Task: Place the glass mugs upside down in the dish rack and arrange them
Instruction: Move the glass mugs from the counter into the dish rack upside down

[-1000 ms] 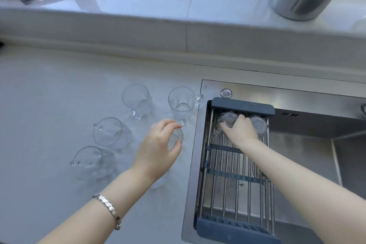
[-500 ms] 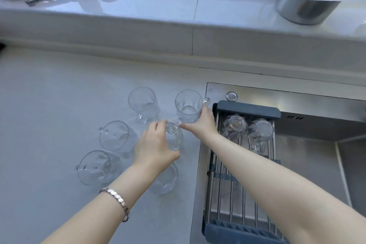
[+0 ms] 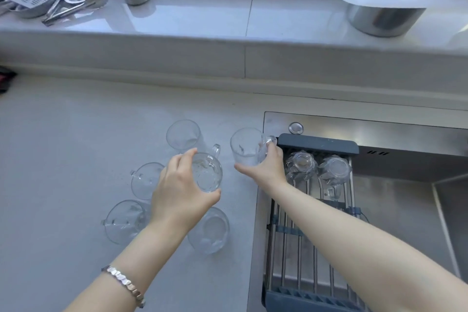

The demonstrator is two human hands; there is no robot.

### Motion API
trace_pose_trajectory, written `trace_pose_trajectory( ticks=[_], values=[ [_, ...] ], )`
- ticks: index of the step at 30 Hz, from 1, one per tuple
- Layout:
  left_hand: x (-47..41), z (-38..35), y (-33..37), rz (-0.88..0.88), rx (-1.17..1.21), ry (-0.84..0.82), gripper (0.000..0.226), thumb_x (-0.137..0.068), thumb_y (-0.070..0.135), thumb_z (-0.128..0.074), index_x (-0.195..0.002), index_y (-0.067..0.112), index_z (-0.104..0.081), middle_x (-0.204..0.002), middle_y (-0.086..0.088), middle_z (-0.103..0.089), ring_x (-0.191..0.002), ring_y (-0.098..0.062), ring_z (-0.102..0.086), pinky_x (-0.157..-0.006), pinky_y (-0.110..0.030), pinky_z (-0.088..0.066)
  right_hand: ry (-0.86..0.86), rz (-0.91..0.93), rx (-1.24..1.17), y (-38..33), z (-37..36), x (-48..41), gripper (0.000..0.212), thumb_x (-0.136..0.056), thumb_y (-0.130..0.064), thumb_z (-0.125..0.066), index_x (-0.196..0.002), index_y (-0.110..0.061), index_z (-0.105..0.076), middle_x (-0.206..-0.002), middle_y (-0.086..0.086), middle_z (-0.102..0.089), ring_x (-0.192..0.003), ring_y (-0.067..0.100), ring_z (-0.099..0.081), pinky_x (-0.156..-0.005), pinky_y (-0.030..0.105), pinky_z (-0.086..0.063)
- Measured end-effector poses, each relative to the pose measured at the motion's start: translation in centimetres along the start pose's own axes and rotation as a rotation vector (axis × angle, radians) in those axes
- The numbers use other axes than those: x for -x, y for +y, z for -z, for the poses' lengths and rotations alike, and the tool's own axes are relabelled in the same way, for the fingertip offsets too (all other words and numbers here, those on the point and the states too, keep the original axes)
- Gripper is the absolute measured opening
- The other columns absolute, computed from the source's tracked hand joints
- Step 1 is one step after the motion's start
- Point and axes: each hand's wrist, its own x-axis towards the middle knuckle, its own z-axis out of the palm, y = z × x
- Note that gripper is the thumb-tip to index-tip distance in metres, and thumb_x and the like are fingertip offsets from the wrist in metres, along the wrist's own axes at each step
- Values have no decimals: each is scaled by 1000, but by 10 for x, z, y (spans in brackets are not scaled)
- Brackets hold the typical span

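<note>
Left hand (image 3: 181, 191) clamped on glass mug (image 3: 207, 175) left of dish rack (image 3: 317, 144). Right hand (image 3: 266, 168) gripping second mug (image 3: 247, 146) beside rack's far end. Two inverted mugs (image 3: 301, 166) in rack.

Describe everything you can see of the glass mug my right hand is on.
The glass mug is clear, cylindrical and apparently empty, standing upright, mouth up, on the grey counter just left of the sink edge. Its loop handle points right toward the dish rack. The right hand wraps its near side, fingers at the handle. No other mug touches it.
</note>
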Motion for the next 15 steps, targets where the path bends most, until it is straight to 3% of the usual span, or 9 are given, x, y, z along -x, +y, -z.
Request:
trace_pose_trajectory(
  ticks=[4, 7, 11, 15],
  values=[
    [9, -6, 12, -64, 19, -27, 85, -62, 31, -81, -136, 24, -39, -129, 1, -50, -119, -21, -50, -93, -36, -45, -84, 36, -32, 8, 65, 46, 64, -59, -20, -84, -110, -19, -46, -112, -1, -54, -102, 11, -55, -85, 22, -44],
    [18, -16, 27, -104, 38, -74, 84, -62, 32, -81, -135, 24, -39, -129, 2, -50, -118, -21, -51, -92, -38, -48, -197, -13, 39, 27, 118, 88, 64, -64, -24, -82, -118, -25, -48, -110, -13, -59, -100, 5, -59, -83, 21, -48],
    [32, -33, 44, -147, 35, -154, 84, -63, 34, -79, -135, 26, -38, -131, 4, -49, -119, -20, -51, -93, -38, -48, -235, -137, 410, 59, 160, 125, 80, -55, -42, -77, -127, -32, -44, -115, -6, -48, -104, 12, -52, -87, 25, -40],
    [44, -41, 50, -185, 25, -197, 83, -64, 35, -79, -135, 26, -38, -132, 4, -49, -120, -19, -50, -93, -35, -46, -232, -162, 530, 72, 160, 131, 63, -62, -37, -76, -117, -37, -45, -105, -2, -38, -90, 14, -53, -76, 25, -46]
  ],
)
